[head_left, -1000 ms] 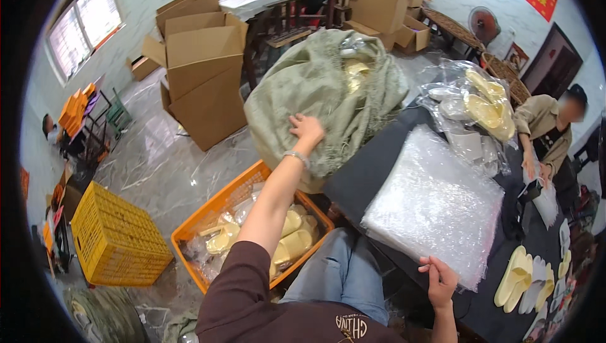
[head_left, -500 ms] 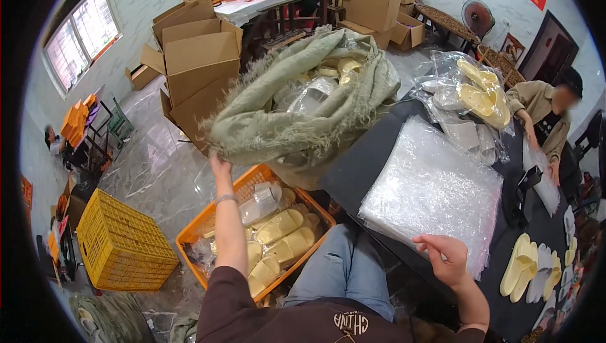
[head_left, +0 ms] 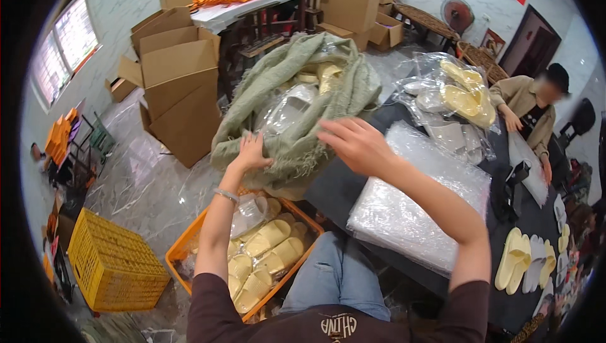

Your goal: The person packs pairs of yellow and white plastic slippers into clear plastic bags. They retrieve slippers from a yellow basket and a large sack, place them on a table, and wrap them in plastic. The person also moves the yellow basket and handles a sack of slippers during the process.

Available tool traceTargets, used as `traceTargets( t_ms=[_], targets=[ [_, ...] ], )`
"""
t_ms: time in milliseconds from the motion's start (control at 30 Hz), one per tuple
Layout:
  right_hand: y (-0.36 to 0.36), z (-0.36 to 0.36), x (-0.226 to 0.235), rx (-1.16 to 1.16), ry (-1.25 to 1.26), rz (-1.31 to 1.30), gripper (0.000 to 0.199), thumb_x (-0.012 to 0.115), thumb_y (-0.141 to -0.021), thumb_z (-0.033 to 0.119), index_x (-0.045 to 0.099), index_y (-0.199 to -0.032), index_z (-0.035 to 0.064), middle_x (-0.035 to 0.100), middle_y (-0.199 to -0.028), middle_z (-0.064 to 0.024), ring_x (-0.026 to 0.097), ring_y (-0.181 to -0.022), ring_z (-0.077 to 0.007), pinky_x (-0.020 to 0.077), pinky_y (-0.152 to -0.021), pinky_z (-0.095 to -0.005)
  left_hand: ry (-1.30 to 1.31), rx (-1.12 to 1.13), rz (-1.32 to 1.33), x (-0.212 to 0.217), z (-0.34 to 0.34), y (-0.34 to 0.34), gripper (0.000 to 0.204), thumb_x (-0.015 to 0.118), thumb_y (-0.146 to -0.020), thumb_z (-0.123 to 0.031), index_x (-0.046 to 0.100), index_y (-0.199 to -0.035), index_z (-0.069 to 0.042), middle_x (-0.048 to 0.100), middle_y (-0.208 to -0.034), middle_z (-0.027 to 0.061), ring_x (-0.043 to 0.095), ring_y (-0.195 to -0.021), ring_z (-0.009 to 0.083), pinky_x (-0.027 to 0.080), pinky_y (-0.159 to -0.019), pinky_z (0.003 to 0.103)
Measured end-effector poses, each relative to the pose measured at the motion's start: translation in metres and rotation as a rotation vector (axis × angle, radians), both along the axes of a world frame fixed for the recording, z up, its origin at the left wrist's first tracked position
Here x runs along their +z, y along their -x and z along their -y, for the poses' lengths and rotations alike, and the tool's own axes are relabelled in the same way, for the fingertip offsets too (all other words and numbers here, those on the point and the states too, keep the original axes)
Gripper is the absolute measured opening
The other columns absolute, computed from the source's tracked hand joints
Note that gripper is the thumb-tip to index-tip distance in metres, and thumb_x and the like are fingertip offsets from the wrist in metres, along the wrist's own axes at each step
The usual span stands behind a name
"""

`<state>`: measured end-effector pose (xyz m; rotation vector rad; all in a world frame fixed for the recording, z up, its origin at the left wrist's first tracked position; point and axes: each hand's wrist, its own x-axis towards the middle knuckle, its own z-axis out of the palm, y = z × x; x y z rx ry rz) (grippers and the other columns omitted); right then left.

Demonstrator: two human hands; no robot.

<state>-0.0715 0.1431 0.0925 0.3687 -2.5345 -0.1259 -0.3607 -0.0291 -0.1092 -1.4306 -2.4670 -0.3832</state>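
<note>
A frayed grey-green woven sack (head_left: 235,125) stands in front of me, its mouth rolled outward. Inside it lie pale grey or white slippers (head_left: 297,102) in clear wrap and yellow slippers (head_left: 331,79). My left hand (head_left: 252,153) rests on the sack's near rim, fingers up and thumb apart. Over the sack's near right side is my right hand (head_left: 353,143), fingers stretched and holding nothing; whether it touches the cloth I cannot tell. Below my left forearm, an orange crate (head_left: 180,246) holds yellow slippers (head_left: 268,235) and some clear-wrapped pale ones.
On the dark table (head_left: 334,186) at right are a stack of clear plastic bags (head_left: 394,216), bagged slippers (head_left: 466,98) and loose slipper pairs (head_left: 512,261). A co-worker (head_left: 530,106) handles clear film there. Cardboard boxes (head_left: 180,96) and a yellow crate (head_left: 110,261) stand at left.
My right hand has gone from the bag stack up and left to the sack. My left hand has shifted right along the sack's rim. The view has turned slightly.
</note>
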Motion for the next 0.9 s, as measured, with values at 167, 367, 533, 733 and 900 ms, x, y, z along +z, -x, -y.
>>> traceTargets(
  t_ms=[167, 367, 533, 733, 900],
  targets=[
    [0.120, -0.081, -0.085, -0.272, -0.204, -0.021, 0.046, 0.058, -0.081, 0.011, 0.052, -0.127, 0.0114, 0.045, -0.138, -0.0092, 0.042, -0.127, -0.0234, 0.0290, -0.108, -0.0419, 0.241, -0.320, 0.062, -0.003, -0.009, -0.040, 0.032, 0.070, -0.068, -0.021, 0.057, -0.094, -0.006, 0.062, -0.081, 0.0142, 0.060, -0.084, 0.0378, 0.046, -0.077, 0.046],
    [0.146, -0.132, -0.134, -0.575, -0.117, 0.722, 0.058, 0.063, -0.076, 0.018, 0.051, -0.132, 0.0138, 0.065, -0.114, -0.0134, 0.060, -0.110, -0.0208, 0.0290, -0.109, -0.0418, -0.326, -0.517, -0.125, -0.003, 0.054, -0.138, 0.010, 0.055, -0.075, -0.007, 0.055, -0.083, -0.012, 0.057, -0.073, 0.0071, 0.057, -0.066, 0.0243, 0.045, -0.055, 0.037],
    [0.111, -0.166, -0.138, -0.800, 0.263, 1.023, 0.036, 0.055, -0.075, 0.026, 0.070, -0.102, 0.0075, 0.065, -0.113, -0.0161, 0.062, -0.105, -0.0296, 0.0445, -0.094, -0.0410, 0.250, -0.413, 0.263, -0.138, 0.108, -0.169, 0.045, 0.059, -0.078, -0.013, 0.047, -0.119, 0.003, 0.056, -0.105, 0.0203, 0.057, -0.094, 0.0360, 0.047, -0.079, 0.044],
    [0.083, -0.156, -0.121, -0.837, 0.211, 0.743, 0.034, 0.052, -0.081, 0.026, 0.068, -0.106, 0.0079, 0.065, -0.115, -0.0102, 0.062, -0.104, -0.0266, 0.0427, -0.096, -0.0426, 0.763, -0.471, 0.693, -0.049, 0.062, -0.161, 0.043, 0.058, -0.087, -0.030, 0.055, -0.121, -0.005, 0.063, -0.101, 0.0242, 0.061, -0.094, 0.0381, 0.049, -0.081, 0.045],
    [0.002, -0.118, -0.082, -0.420, 0.094, 0.147, 0.018, 0.057, -0.084, 0.021, 0.067, -0.095, 0.0111, 0.067, -0.097, -0.0052, 0.063, -0.090, -0.0236, 0.0425, -0.094, -0.0415, 0.311, -0.291, 0.472, 0.089, 0.028, -0.153, 0.026, 0.051, -0.091, -0.026, 0.062, -0.095, -0.002, 0.065, -0.090, 0.0202, 0.062, -0.083, 0.0391, 0.049, -0.075, 0.046]
  ],
)
